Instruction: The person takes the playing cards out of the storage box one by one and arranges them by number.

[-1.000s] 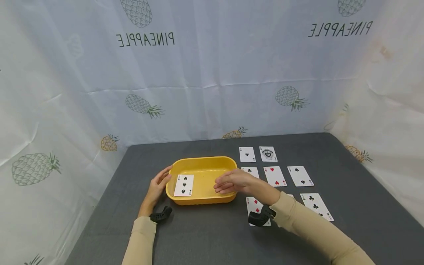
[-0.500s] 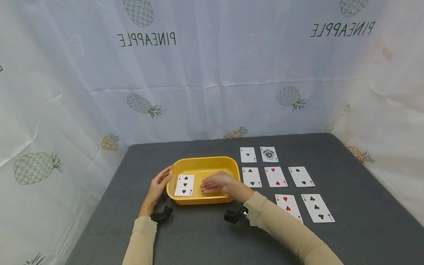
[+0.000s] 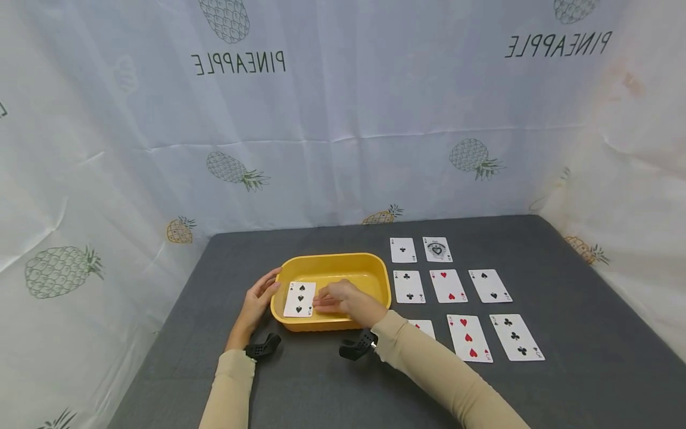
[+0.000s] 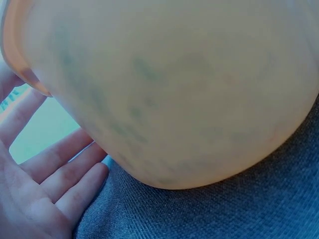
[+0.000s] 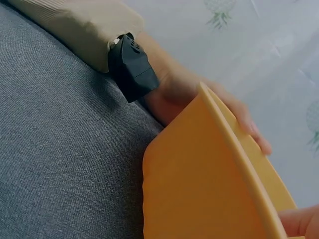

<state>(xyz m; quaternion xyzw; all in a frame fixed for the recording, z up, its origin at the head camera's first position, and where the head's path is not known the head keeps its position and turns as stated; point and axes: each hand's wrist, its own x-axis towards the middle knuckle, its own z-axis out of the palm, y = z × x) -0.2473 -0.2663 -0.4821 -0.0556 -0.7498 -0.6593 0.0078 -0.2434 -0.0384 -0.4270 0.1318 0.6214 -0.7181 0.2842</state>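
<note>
A yellow plastic tray point(image 3: 359, 260) stands on the table, and a three of spades playing card point(image 3: 295, 292) lies face up in its left part. My left hand point(image 3: 256, 302) holds the tray's left end. In the right wrist view its thumb point(image 5: 249, 127) lies over the rim; in the left wrist view its fingers point(image 4: 70, 174) lie along the outer wall. My right hand point(image 3: 343, 299) reaches over the near side into the tray. Its fingers are nearly straight, with their tips at the card's right edge; whether they touch the card I cannot tell.
Right of the tray lie several face-up cards in rows, among them a two of hearts point(image 3: 448, 286), a three of hearts point(image 3: 469, 338) and a three of clubs point(image 3: 517, 337). My right sleeve point(image 3: 429, 363) partly covers a red card point(image 3: 423, 326). A pineapple-print curtain point(image 3: 332, 179) hangs behind.
My right hand has moved left from the tray's right end to the right edge of the three of spades. My left hand keeps its hold on the tray.
</note>
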